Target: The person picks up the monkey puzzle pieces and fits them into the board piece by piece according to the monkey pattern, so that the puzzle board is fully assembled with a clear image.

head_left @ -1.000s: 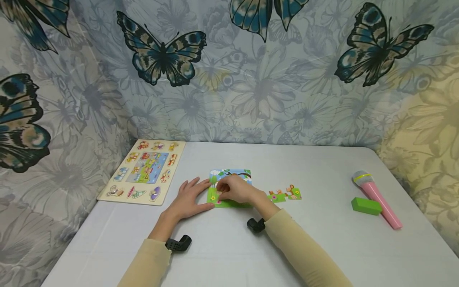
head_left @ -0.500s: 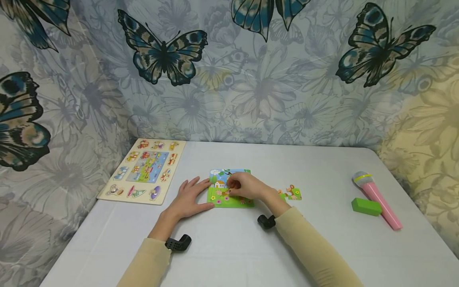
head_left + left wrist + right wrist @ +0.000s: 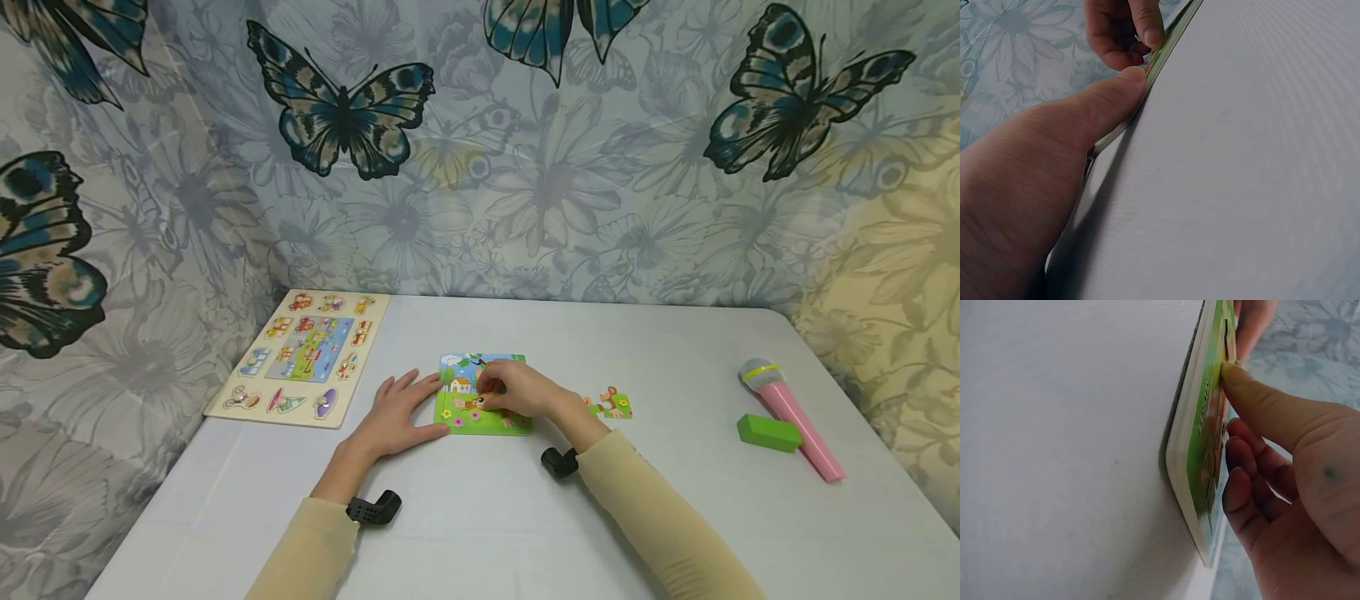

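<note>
A small picture puzzle board (image 3: 480,423) with a green meadow, flowers and a house lies flat on the table in front of me. My left hand (image 3: 393,421) rests at its left side with fingers spread, thumb and fingertips touching the edge. Over the board's middle, my right hand (image 3: 517,390) has curled fingers and its thumb down on an orange-brown puzzle piece (image 3: 1218,425). That piece seems to stand slightly proud of the board in the right wrist view. Fingers hide part of the picture. Just right of the board lie loose puzzle pieces (image 3: 618,405), partly behind the right wrist.
A larger wooden puzzle board (image 3: 255,415) with vehicle pictures lies at the back left. On the right are a pink toy microphone (image 3: 802,429) and a green block (image 3: 768,432) beside it. A butterfly-patterned cloth (image 3: 540,208) hangs behind the white table (image 3: 465,533).
My right hand has moved a little to the right across the board, uncovering the house and more of the meadow. The left hand has stayed at the board's edge.
</note>
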{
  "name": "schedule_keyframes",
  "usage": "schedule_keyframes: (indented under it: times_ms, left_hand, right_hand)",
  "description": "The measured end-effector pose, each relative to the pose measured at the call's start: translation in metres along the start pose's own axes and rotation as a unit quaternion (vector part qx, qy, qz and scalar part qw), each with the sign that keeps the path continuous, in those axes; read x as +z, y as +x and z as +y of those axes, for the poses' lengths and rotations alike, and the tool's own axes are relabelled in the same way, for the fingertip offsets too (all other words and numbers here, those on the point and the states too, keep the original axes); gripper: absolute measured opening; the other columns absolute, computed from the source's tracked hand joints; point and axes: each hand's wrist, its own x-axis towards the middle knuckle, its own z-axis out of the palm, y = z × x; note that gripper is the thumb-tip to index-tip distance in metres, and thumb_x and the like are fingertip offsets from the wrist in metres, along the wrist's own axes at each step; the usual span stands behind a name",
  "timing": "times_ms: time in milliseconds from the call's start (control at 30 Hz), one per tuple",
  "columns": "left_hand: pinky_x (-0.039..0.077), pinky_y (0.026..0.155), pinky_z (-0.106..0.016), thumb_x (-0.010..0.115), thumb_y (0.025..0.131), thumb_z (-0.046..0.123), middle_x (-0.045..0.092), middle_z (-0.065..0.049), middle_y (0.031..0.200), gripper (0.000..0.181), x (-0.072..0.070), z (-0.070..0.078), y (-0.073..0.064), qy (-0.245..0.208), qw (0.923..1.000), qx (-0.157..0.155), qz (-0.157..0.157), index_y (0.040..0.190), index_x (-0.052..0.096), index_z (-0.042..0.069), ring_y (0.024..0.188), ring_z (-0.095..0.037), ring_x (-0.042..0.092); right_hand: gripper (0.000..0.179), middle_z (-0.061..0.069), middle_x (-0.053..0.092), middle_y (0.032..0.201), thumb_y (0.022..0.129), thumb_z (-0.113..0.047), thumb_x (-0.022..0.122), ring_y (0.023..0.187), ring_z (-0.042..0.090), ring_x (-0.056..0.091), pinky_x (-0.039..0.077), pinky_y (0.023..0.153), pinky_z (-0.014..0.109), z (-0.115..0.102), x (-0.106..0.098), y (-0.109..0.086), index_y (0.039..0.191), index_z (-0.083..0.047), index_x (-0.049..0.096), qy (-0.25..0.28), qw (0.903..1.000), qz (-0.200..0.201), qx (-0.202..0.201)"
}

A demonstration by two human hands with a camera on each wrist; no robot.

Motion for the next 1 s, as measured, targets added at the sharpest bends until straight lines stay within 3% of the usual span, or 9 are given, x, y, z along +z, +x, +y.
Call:
schedule_keyframes:
  times_ms: [333,700,1000]
  left_hand:
    - [0.006,0.118,-0.061,0.071,0.088,0.056,0.042,-0.002,0.157,0.078,-0.001,0.002,-0.001,-0.003,1.0000,0.003,0.001,0.150,0.051,0.014,0.150,-0.034,0.022]
    - [0.005,0.118,-0.059,0.071,0.087,0.057,0.041,0.000,0.158,0.078,-0.001,0.001,0.000,-0.004,1.0000,-0.001,0.000,0.151,0.051,0.015,0.150,-0.032,0.021]
    - [0.005,0.118,-0.060,0.071,0.087,0.056,0.041,0.000,0.158,0.078,-0.001,0.001,0.000,-0.002,1.0000,0.000,-0.001,0.151,0.051,0.016,0.150,-0.033,0.021]
  right_hand:
    - [0.013,-0.004,0.061,0.098,0.091,-0.016,0.077,0.087,0.013,0.054,0.050,0.080,0.029,0.001,0.000,0.003,0.101,-0.010,0.072,-0.012,0.9999,-0.002,0.002]
    - [0.024,-0.002,0.063,0.097,0.090,-0.020,0.080,0.085,0.014,0.057,0.050,0.076,0.026,-0.013,0.006,0.009,0.108,-0.007,0.072,-0.022,0.9995,-0.009,-0.023]
    - [0.028,-0.002,0.062,0.095,0.087,-0.026,0.083,0.085,0.012,0.055,0.049,0.076,0.027,-0.020,0.015,0.017,0.105,-0.007,0.073,-0.056,0.9972,-0.009,-0.048]
